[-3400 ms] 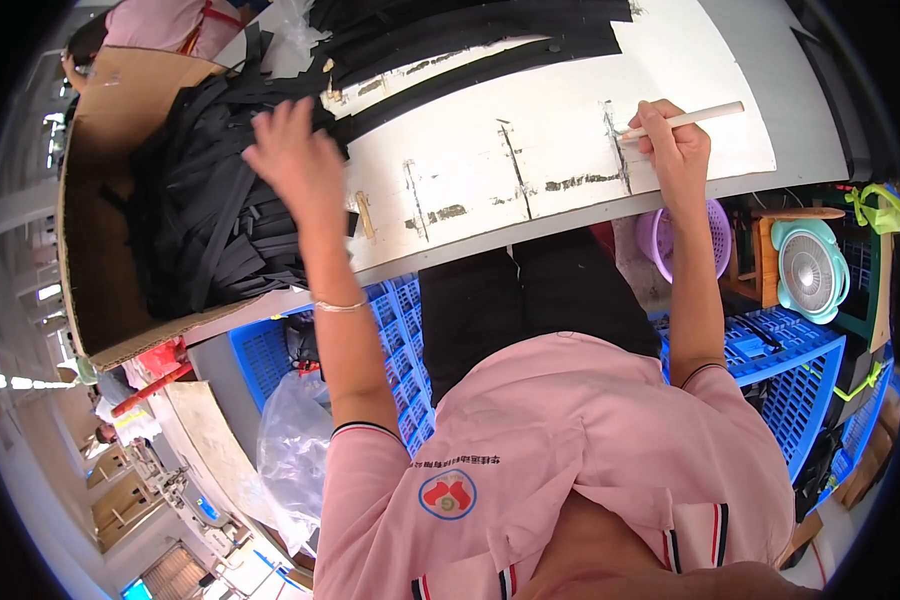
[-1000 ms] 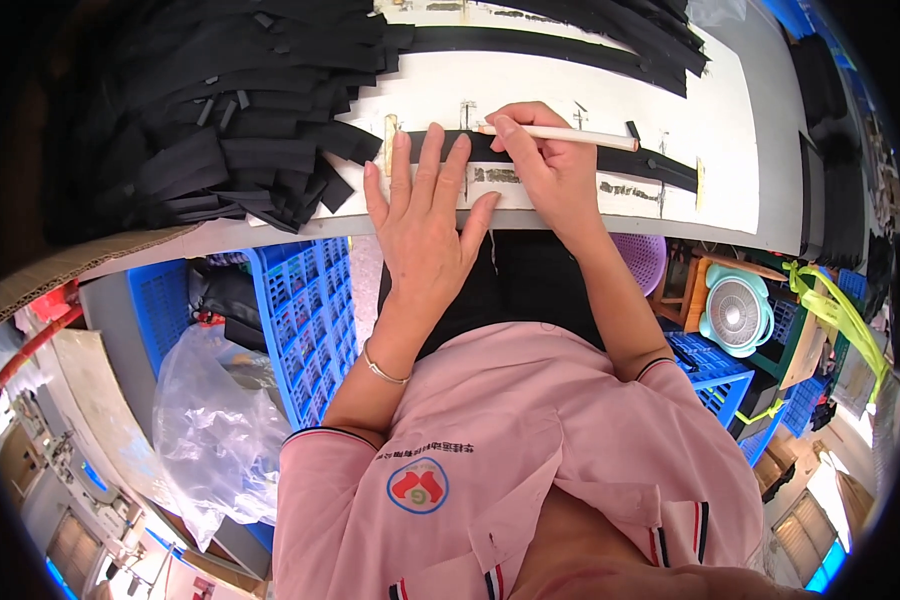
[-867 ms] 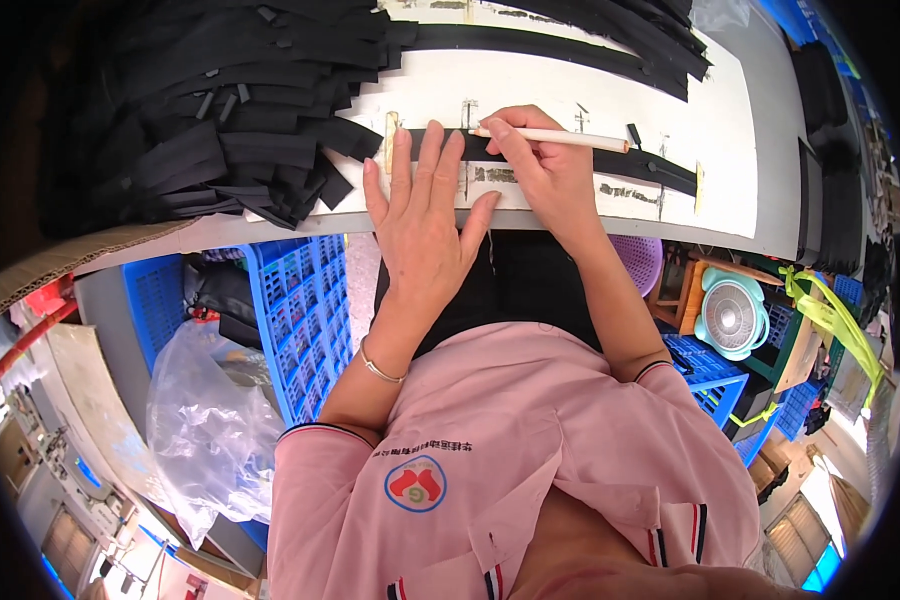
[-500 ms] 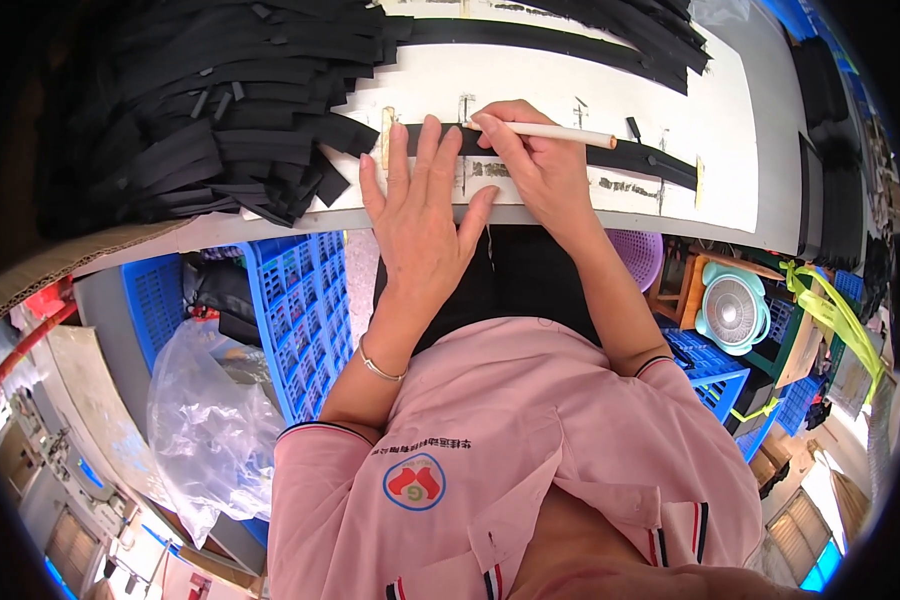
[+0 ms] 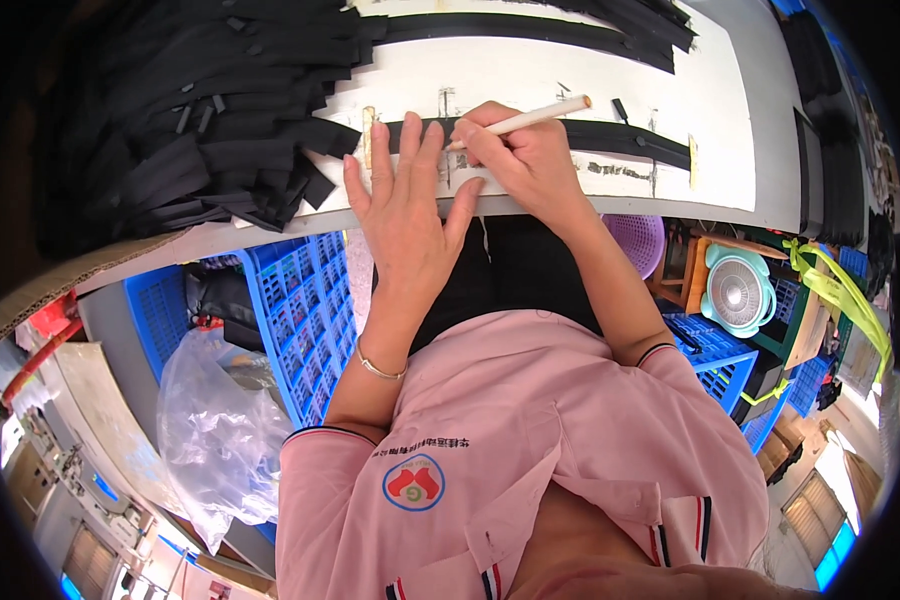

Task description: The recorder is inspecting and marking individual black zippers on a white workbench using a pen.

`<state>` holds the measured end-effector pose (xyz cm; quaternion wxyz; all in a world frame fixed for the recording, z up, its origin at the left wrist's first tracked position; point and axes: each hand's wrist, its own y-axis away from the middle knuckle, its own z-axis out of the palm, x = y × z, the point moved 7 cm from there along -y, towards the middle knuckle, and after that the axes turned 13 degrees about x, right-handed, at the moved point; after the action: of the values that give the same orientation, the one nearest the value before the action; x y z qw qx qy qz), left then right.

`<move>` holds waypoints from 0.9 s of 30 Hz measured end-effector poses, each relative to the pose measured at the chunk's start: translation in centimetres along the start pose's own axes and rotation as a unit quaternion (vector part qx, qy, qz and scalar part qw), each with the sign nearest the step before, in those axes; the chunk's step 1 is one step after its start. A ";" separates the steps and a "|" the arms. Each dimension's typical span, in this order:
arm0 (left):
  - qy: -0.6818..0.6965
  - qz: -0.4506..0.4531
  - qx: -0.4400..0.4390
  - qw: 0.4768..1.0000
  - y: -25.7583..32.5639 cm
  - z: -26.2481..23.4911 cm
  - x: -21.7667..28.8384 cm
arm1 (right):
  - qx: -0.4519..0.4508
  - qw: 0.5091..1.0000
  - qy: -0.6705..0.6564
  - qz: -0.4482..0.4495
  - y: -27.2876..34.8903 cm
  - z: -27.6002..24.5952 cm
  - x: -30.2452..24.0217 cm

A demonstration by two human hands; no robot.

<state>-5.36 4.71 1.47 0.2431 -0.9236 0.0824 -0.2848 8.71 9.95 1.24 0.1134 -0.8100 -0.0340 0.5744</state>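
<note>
A black fabric strip (image 5: 615, 137) lies lengthwise on a white board (image 5: 722, 110) with dark marks and taped spots. My left hand (image 5: 407, 230) is spread flat over the strip's left part, its fingertips pressing on the cloth and its thumb apart. My right hand (image 5: 530, 172) pinches a white pencil (image 5: 535, 117), which slants up to the right. The pencil's tip is at the strip's near edge, just right of my left fingers. A small black piece (image 5: 620, 110) sits beyond the strip on the board.
A large heap of black strips (image 5: 180, 120) covers the table's left side. More long black strips (image 5: 530, 30) lie across the board's far part. Below the table edge stand blue plastic crates (image 5: 305, 310), a purple basket (image 5: 635, 245), a small turquoise fan (image 5: 738, 288) and a clear plastic bag (image 5: 220, 430).
The pencil's tip has moved from the strip's far side toward its near edge, and the pencil now tilts more steeply. My left hand stays on the strip. The whole view has shifted slightly.
</note>
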 end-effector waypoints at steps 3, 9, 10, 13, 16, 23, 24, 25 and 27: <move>0.004 -0.005 -0.008 1.000 0.1 0.0 0.0 | -0.021 0.998 -0.059 0.031 0.1 0.1 0.4; -0.008 -0.007 -0.023 1.000 0.1 -0.1 -0.1 | 0.079 0.995 -0.057 0.030 -0.1 -4.8 0.5; -0.005 -0.003 -0.024 1.000 0.1 0.0 0.0 | 0.108 0.994 -0.018 0.017 -0.2 -6.1 0.9; -0.009 -0.002 -0.023 1.000 0.2 0.0 0.0 | 0.142 0.989 0.025 0.036 0.5 -9.1 2.1; -0.016 -0.002 -0.027 1.000 0.2 0.0 0.0 | 0.168 0.984 0.053 0.038 0.9 -10.4 2.5; -0.009 -0.003 -0.032 0.999 0.2 0.2 -0.2 | 0.192 0.981 0.030 0.020 0.7 -10.2 2.1; 0.000 -0.004 -0.035 0.999 0.3 0.2 -0.2 | 0.186 0.982 0.029 0.010 0.7 -10.1 2.0; -0.001 -0.003 -0.037 0.999 0.3 0.2 -0.1 | 0.188 0.982 0.029 0.012 0.7 -10.2 2.1; -0.022 -0.008 -0.044 0.999 0.3 0.2 0.1 | 0.178 0.983 0.051 0.005 0.7 -10.0 2.3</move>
<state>-5.20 4.54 1.24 0.2017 -0.9402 0.0816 -0.2621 18.87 8.27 2.11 0.2543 -0.8055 0.0787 0.5295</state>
